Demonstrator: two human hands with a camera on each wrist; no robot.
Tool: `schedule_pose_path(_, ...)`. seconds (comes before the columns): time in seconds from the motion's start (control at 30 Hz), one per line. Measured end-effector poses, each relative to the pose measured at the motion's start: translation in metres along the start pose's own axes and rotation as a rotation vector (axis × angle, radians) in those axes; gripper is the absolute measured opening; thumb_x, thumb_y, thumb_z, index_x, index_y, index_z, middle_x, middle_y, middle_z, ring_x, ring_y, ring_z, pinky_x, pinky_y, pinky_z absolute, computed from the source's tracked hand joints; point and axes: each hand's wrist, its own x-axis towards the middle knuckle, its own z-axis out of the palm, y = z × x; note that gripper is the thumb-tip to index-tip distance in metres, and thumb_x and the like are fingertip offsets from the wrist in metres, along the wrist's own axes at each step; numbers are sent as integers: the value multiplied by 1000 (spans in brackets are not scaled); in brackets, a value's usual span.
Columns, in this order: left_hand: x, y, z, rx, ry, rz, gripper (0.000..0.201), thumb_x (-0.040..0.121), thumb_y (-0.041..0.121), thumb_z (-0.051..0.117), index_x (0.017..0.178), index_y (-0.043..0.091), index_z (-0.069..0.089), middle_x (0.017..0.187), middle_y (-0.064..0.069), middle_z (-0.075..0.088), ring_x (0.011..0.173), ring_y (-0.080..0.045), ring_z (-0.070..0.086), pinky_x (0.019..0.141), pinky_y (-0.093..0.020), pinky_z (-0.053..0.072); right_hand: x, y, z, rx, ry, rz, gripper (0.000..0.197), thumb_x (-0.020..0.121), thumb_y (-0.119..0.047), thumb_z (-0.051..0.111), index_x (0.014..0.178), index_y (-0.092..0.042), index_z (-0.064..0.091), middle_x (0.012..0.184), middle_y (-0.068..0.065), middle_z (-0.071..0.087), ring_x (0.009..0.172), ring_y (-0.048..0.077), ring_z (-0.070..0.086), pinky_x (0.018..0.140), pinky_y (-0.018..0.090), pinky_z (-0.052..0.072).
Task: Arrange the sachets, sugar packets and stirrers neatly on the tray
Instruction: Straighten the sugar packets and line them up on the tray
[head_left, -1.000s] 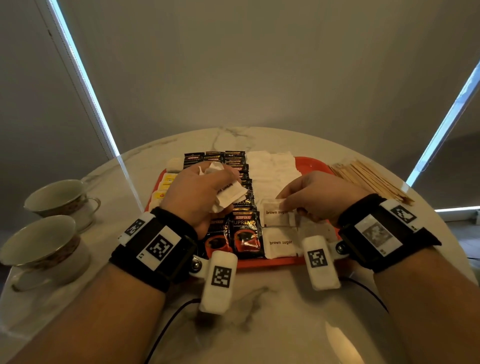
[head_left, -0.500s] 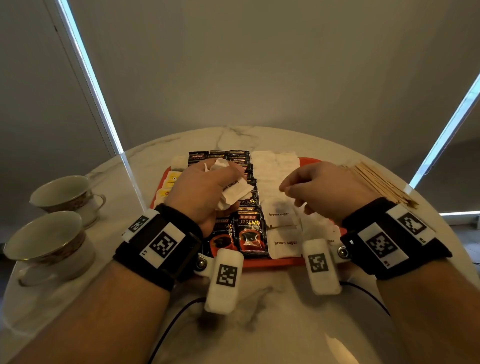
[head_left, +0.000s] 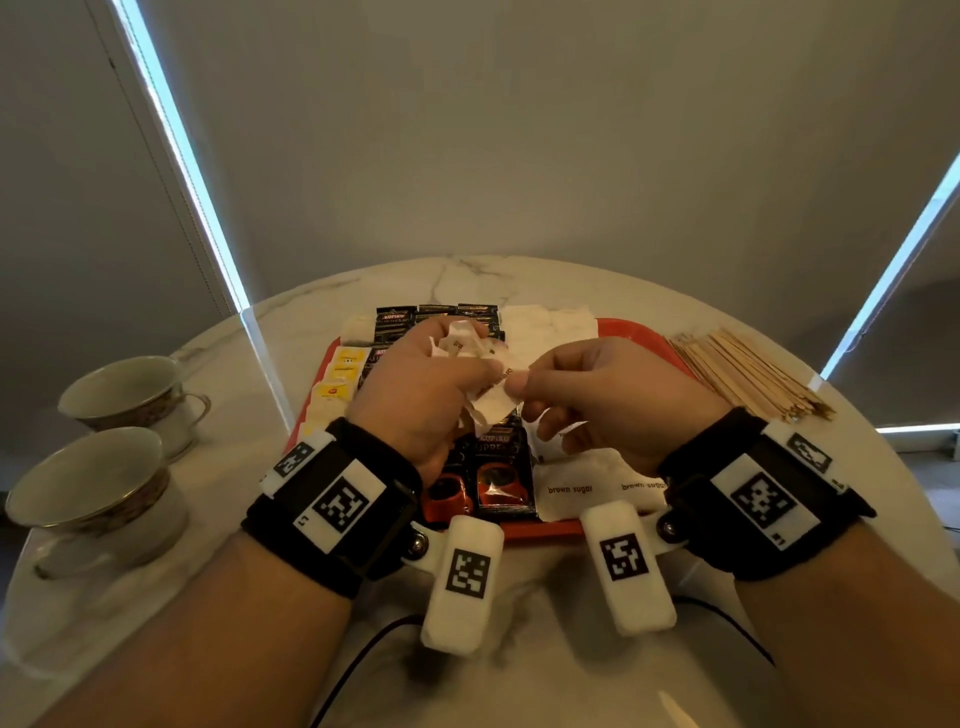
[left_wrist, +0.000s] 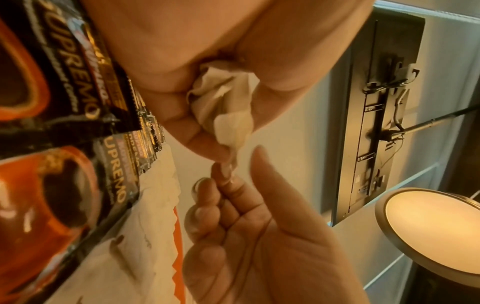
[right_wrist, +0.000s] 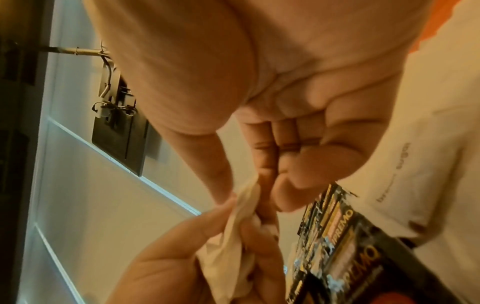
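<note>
Holding a crumpled bunch of white paper sugar packets (head_left: 470, 358) above the orange plastic tray (head_left: 631, 332), the left hand (head_left: 421, 384) keeps its fingers curled tight round them, while the right hand (head_left: 597, 395) pinches the free edge of one packet between thumb and forefinger, apparently to draw it out. Below lie rows of black coffee sachets (head_left: 501, 467), flat white brown-sugar packets (head_left: 571, 488) and yellow sachets (head_left: 343, 364); the loose pile of pale wooden stirrers (head_left: 748, 374) sits on the marble worktop (head_left: 519, 649), just beside the tray's right edge and not yet on it. The likely trouble is a tear: thin paper pulled against a tight fist could split and spill sugar over the laid rows. A loosened grip could instead drop the whole bunch and knock the rows out of line.
</note>
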Motion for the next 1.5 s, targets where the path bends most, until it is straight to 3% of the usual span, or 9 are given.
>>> schedule_pose_path(0.2,-4,0,0,0,-143,-22,38,83,-9,74,114,13,67,106,-15,76,93,-30,77,76,-43,63,4,2,3,275,147,-139,5,91,-11,72,92,-7,72,77,5,73,65,15,67,59,31,54)
schedule_pose_path(0.37,-6,-2,0,63,-222,10,30,82,-2,78,108,10,70,98,-10,79,92,-25,77,75,-33,61,6,5,10,267,241,-234,9,95,-19,69,97,-12,74,88,5,78,79,22,74,65,34,59)
schedule_pose_path(0.5,-4,-4,-1,80,-149,68,23,82,4,81,102,10,71,101,-14,79,96,-29,76,87,-41,60,7,8,9,219,185,-176,12,94,-22,71,94,-11,75,74,-2,72,68,10,65,65,30,56)
schedule_pose_path(0.7,-1,-1,-2,14,-90,-21,15,95,19,73,106,10,72,95,-10,79,82,-23,77,67,-33,59,9,6,1,138,238,-213,9,95,-22,70,92,-16,76,89,10,75,78,21,70,69,34,61)
schedule_pose_path(0.87,3,-4,-3,-53,8,-28,21,93,22,75,111,11,72,97,-12,79,81,-22,77,57,-31,56,4,4,-3,174,85,-114,16,86,-15,78,97,-4,73,78,3,73,71,15,67,71,37,63)
schedule_pose_path(1.1,-2,-3,1,-23,-91,-95,5,89,9,76,91,10,72,85,-12,77,71,-21,74,57,-33,60,0,5,-18,349,292,-75,14,93,-5,68,105,1,71,84,12,69,70,17,63,59,26,55)
schedule_pose_path(1.23,0,-1,-2,2,-43,-97,9,88,6,77,89,14,73,81,-7,77,68,-17,74,52,-29,57,-11,19,-43,262,346,72,11,92,2,66,85,-6,70,76,13,61,59,16,54,59,31,46)
schedule_pose_path(1.37,0,1,-3,-3,-16,-100,12,90,4,75,89,16,73,76,-3,76,65,-14,73,49,-27,55,-20,34,-57,132,376,257,7,89,3,68,90,-2,72,86,20,67,70,26,58,68,37,50)
schedule_pose_path(1.5,-1,1,-2,0,-10,-99,12,91,4,73,91,16,72,77,-3,76,66,-14,73,51,-28,55,-23,38,-59,32,402,331,6,88,-2,71,93,-3,74,72,10,67,65,21,57,67,34,50)
